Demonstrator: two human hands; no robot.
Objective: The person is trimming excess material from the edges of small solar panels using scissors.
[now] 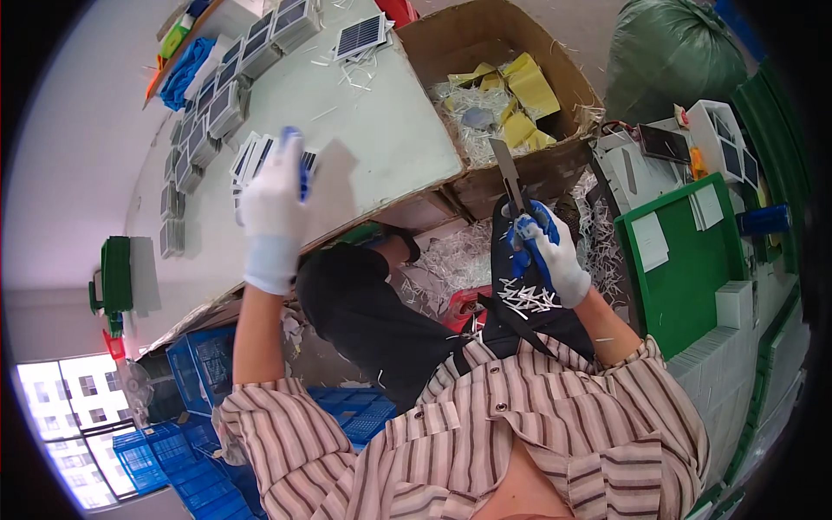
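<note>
My left hand (276, 195), in a white glove with blue fingers, is over the table beside a loose pile of small solar panels (251, 160). Motion smears its fingers, so whether it grips a panel cannot be made out. Above my right thigh, my right hand (550, 251), gloved the same way, is closed round the dark handle of a knife (504, 169). Its broad grey blade points up and away from me. Thin white offcut strips (529, 299) lie on my lap just below this hand.
Stacks of small solar panels (208, 117) line the table's (381, 147) left side. Beyond its right edge stands a cardboard box (555, 160) of white scraps and yellow pieces. To my right are a green tray (685, 269) and a phone (664, 143); blue crates (195, 468) sit lower left.
</note>
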